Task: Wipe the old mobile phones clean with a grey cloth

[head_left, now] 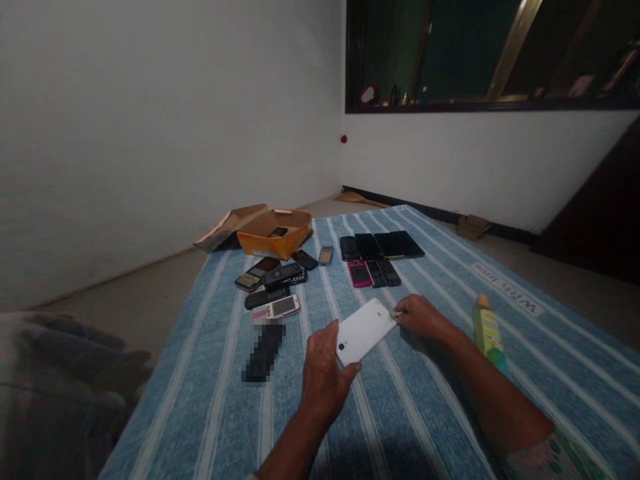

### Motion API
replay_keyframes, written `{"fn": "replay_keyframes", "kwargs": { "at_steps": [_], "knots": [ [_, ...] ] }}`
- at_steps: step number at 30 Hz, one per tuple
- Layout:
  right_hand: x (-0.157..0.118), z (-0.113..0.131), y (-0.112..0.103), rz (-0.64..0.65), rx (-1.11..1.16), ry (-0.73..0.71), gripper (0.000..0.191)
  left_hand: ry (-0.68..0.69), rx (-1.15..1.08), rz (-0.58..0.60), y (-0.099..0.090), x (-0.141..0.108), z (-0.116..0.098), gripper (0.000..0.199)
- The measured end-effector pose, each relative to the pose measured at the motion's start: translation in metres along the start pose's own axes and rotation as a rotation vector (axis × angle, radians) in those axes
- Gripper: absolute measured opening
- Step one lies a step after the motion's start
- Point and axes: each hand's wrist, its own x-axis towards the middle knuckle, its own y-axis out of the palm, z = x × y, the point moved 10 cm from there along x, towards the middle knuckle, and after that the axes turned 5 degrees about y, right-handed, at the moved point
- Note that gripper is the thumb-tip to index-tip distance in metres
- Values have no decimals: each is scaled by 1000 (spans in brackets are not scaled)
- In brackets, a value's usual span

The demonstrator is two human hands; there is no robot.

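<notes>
A white smartphone (364, 331) lies back side up above the striped cloth, its small camera lens showing near the left end. My left hand (325, 367) is closed around the phone's left end, thumb on the near edge and fingers on the far one. At the opposite end, my right hand (420, 316) has its fingers pinched together by the phone's corner. Between those fingertips a small pale bit shows, too small to name. Left of my left hand lies a dark, pixelated object (264, 353). Beyond it is a pink and white keypad phone (276, 309).
A blue striped cloth (215, 373) covers the table. An open orange box (273, 247) stands at the back left, a phone inside. Several old phones (283, 274) lie loosely before it. Dark phones (367, 246) and a pink phone (359, 273) form rows. A yellow-green bottle (487, 333) lies right.
</notes>
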Motion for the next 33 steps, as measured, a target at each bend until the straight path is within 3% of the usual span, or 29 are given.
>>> {"fn": "replay_keyframes", "kwargs": {
  "at_steps": [3,6,11,14,18,23,25,33],
  "knots": [
    [-3,6,-13,-59,-39,15,26,21,-5,-9,-1,-1,-3,79],
    [-3,37,-24,-174,-135,-19,27,52,-7,-17,-5,0,-8,80],
    [-15,132,-2,-129,-275,-397,24,135,-14,-23,-12,2,-23,75],
    [-21,158,8,-90,-312,-532,21,189,-7,-20,-12,1,-29,73],
    [-5,140,3,-46,-312,-481,24,231,8,-21,-10,-1,-32,75],
    [30,71,-23,-68,-71,-152,25,249,22,-41,-12,-1,-35,76],
    [36,51,-26,-84,3,-95,23,246,28,-41,-12,-1,-35,76],
    [20,5,-6,-117,247,41,29,243,42,-40,-15,-1,-38,74]
  ]
}}
